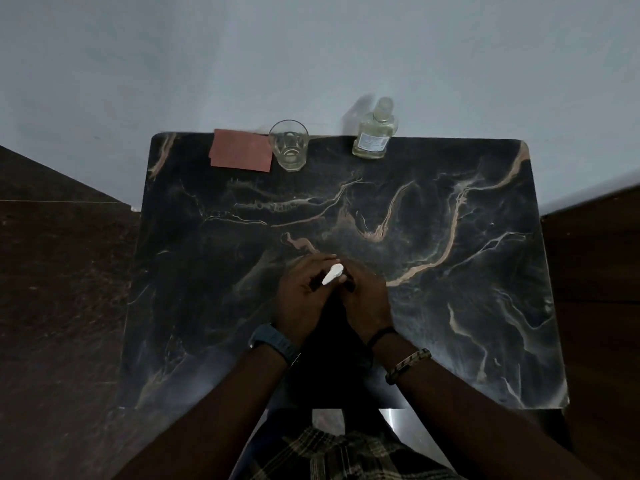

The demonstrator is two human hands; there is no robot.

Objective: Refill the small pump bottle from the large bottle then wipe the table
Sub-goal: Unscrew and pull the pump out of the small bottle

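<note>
My left hand (303, 294) and right hand (365, 296) are both wrapped around the small pump bottle (332, 274) at the middle of the desk (450, 271). Beyond it, at the far edge, I see the cloth (240, 150), glass (289, 145) and large bottle (374, 133).

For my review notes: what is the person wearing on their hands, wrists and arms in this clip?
Both hands, left hand and right hand, are bare, and both forearms are uncovered, with no sleeves in view. The left wrist carries a blue-grey watch. The right wrist has a thin black band and, further up, a braided tan-and-dark bracelet.
</note>
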